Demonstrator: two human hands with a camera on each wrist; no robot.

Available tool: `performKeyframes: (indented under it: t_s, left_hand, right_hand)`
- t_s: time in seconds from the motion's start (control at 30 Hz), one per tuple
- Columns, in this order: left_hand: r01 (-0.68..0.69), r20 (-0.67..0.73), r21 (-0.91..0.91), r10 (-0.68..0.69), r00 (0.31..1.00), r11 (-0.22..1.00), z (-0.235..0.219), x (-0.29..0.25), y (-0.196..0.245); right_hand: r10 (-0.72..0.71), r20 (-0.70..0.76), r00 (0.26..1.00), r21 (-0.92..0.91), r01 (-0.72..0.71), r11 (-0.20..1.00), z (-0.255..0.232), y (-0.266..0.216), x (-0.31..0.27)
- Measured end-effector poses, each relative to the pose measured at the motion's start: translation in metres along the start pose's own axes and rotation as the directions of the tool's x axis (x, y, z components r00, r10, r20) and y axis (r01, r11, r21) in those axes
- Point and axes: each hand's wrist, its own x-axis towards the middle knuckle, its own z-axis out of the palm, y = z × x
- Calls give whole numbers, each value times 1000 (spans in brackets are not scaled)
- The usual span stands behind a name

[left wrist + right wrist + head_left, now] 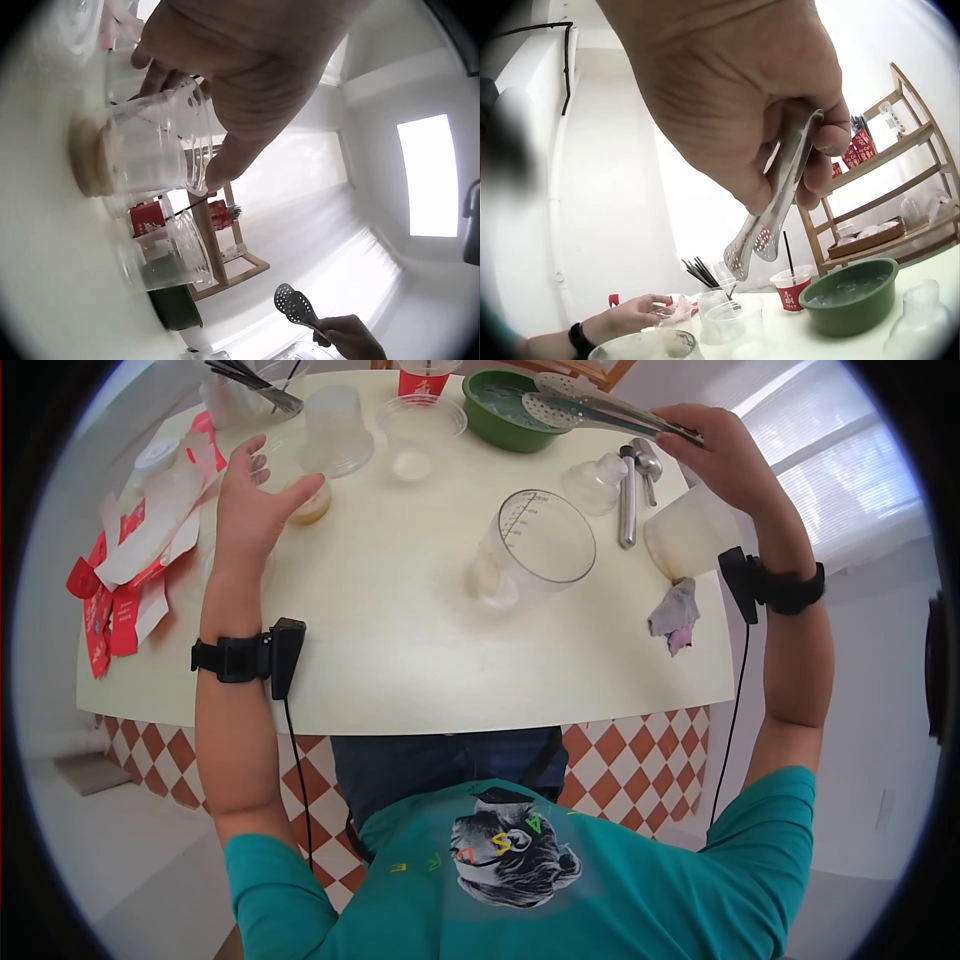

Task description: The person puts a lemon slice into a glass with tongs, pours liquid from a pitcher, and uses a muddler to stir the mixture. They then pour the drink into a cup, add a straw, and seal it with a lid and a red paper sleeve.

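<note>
In the left wrist view, my left hand (255, 510) grips the rim of a clear plastic cup (146, 142), thumb on the near side and fingers behind. A brownish layer lies at the cup's bottom, and the cup stands on the table. Raised at the back right, my right hand (725, 460) holds metal tongs (590, 410) with two perforated, spoon-shaped ends. In the head view these ends overlap the green basin (490, 432), which contains clear, ice-like pieces. The right wrist view shows both tong ends close together, with nothing between them.
A clear measuring jug (515, 510) stands mid-table. Nearby are a clear bottle-like vessel (594, 482), a metal rod (628, 500), a frosted container (685, 535) and a grey cloth (672, 610). Torn red-and-white packaging (140, 550) lies left; clear cups (335, 425) and a red cup (425, 382) stand behind.
</note>
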Motion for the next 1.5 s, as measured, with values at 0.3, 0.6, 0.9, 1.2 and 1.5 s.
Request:
performKeyframes:
  t_s: [0.3,0.6,0.9,1.2,1.5]
  left_hand:
    - [-124,-147,189,153,977,974,-6,14,-21]
    - [-122,-172,258,170,970,958,-13,18,-32]
    - [-163,-236,296,237,942,941,-16,20,-38]
    - [-357,-92,139,371,924,924,-3,-11,26]
    - [-205,490,-438,424,761,875,52,-60,82]
  right_hand:
    - [211,-68,975,-199,-221,955,83,52,76]
    - [340,41,939,-255,-320,913,124,60,112]
    - [422,60,905,-299,-387,872,135,49,115]
    - [264,-222,939,-295,-323,899,93,36,46]
    - [383,240,892,-252,-323,912,124,37,-73]
